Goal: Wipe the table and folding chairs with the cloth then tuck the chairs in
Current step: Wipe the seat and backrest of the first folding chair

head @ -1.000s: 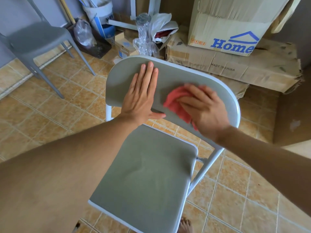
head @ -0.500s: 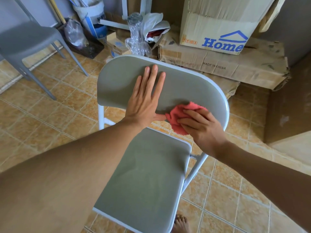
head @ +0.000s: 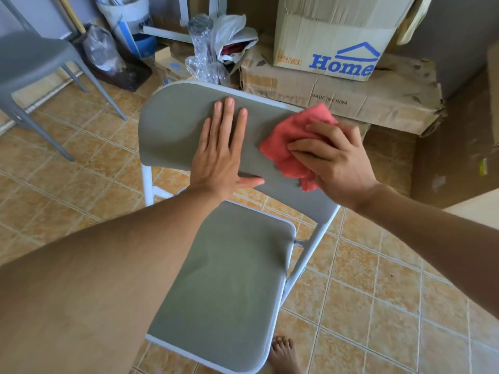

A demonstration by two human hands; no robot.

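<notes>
Crumpled red cloth (head: 291, 139) has slid up the smooth grey backrest (head: 172, 130), right hand (head: 337, 163) gripping it, left hand (head: 218, 152) pressed flat.

Home box (head: 334, 41): sits atop a flat, battered carton (head: 378, 103) at the floor's far edge.
Grey plastic chair (head: 29, 60): stands at the far-left corner.
Bucket (head: 127, 17): white, near a bubble-wrap roll (head: 201, 47).
Floor (head: 378, 306): tan tiles.

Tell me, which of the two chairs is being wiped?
The folding chair with the white frame, in the middle: the right hand presses the red cloth on its backrest. The grey chair at the far left stands untouched.
</notes>
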